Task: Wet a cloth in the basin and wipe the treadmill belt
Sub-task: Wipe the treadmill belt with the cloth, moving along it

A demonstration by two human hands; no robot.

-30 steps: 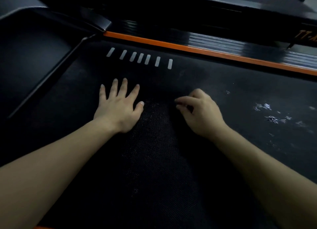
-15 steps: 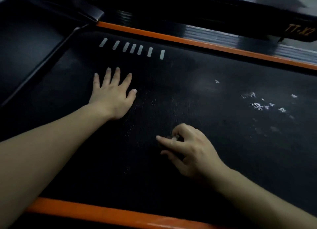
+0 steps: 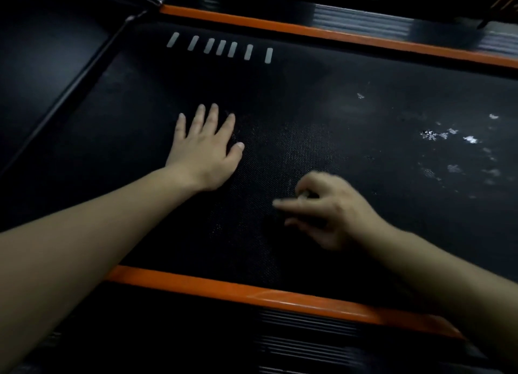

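Observation:
The black textured treadmill belt (image 3: 302,93) fills the head view. My left hand (image 3: 206,152) lies flat on it, fingers spread, holding nothing. To its lower right, my right hand (image 3: 333,213) is curled and motion-blurred, its fingers pressed down on a dark cloth (image 3: 274,214) that hardly stands out from the belt. A patch of belt between my hands looks damp and shiny. White specks of dirt (image 3: 448,138) sit on the belt at the right. No basin is in view.
Orange side rails border the belt, one near me (image 3: 252,292) and one on the far side (image 3: 308,30). A ribbed black footboard (image 3: 308,331) lies below the near rail. A row of white dashes (image 3: 221,46) marks the belt. A black cover (image 3: 42,51) is at the left.
My right hand has swept toward me from beside the left hand and now sits lower on the belt. My left hand has stayed flat in place. The view has tilted down.

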